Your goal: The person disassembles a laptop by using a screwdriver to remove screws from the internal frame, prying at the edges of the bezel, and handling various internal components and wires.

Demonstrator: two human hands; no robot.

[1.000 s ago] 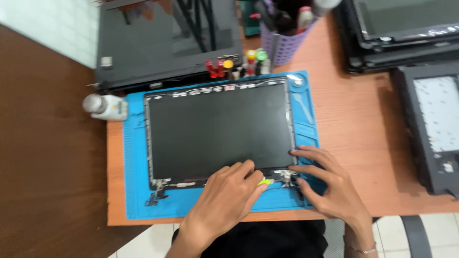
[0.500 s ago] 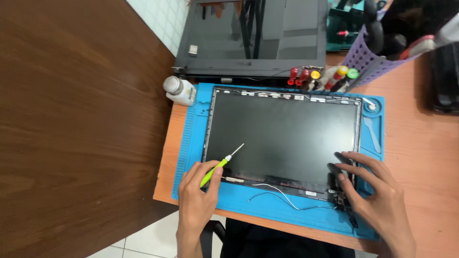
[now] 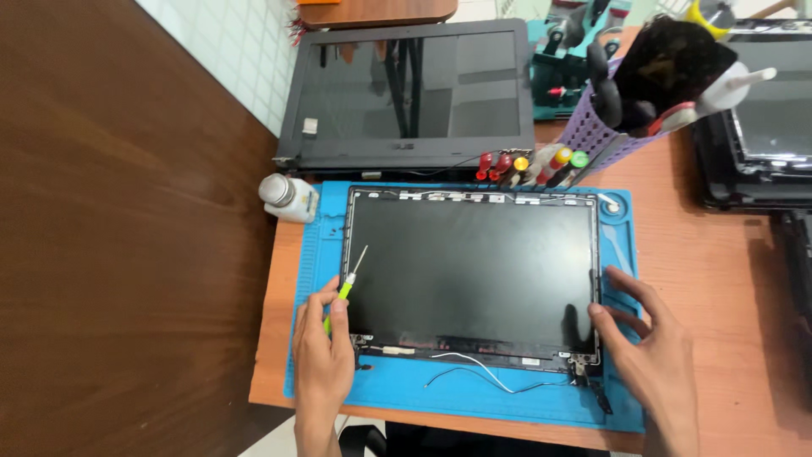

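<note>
**Carefully: a bare laptop screen panel between two hands**

Flat on the blue repair mat (image 3: pixel 507 398), which lies on the orange-brown worktop (image 3: pixel 719 254), sits the laptop screen panel (image 3: pixel 472 275) in its thin back cover, glass face up. It looks light but fragile: thin, stiff only until bent, with a smooth dark face that would mark or crack under pressure. By my judgement it is best taken by the frame edges and lower corners, near the metal hinge brackets, never by the glass.

The left hand (image 3: pixel 326 355) has its grip clenched around a small screwdriver (image 3: pixel 345 289) with a yellow-green handle, its fine tip pointing up and away just beside the panel's left edge. The right hand (image 3: pixel 647 347) is released, fingers spread, fingertips resting on the panel's right edge and lower right corner.

Between the two hands, just below the panel, thin loose cables (image 3: pixel 474 372) trail over the mat; they could snag if the panel were lifted. Ahead of the left grip stands a small white bottle (image 3: pixel 288 196) at the mat's corner. Beyond the panel lie a row of coloured-handled screwdrivers (image 3: pixel 529 165), a tilted purple tool basket (image 3: pixel 609 127) and another dark laptop (image 3: pixel 410 93). Past the right hand, more dark laptop parts (image 3: pixel 761 135) crowd the worktop.
</note>
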